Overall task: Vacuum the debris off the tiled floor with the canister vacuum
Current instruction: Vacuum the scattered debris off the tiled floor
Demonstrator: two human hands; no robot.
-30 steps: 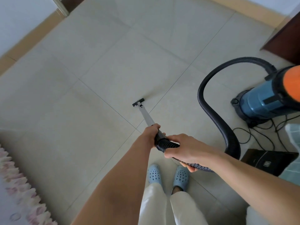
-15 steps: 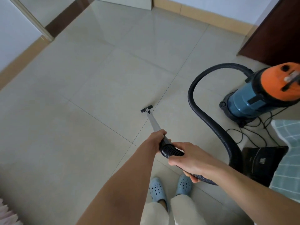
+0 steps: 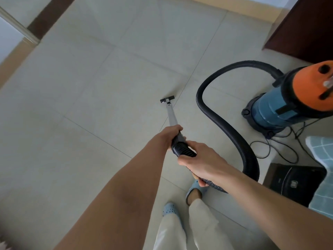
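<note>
Head view shows the left hand wrapped around the grey wand and the right hand gripping the black ribbed hose just behind it, both closed tight. At 12 o'clock from the hands the small black nozzle rests on the tiled floor beside a grout line, while the blue canister vacuum with its orange top stands at 2 o'clock, the hose looping back to it

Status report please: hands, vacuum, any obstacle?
Left hand grips wand, right hand grips hose. Nozzle on tile. Canister at right, cord loose beside it.
</note>
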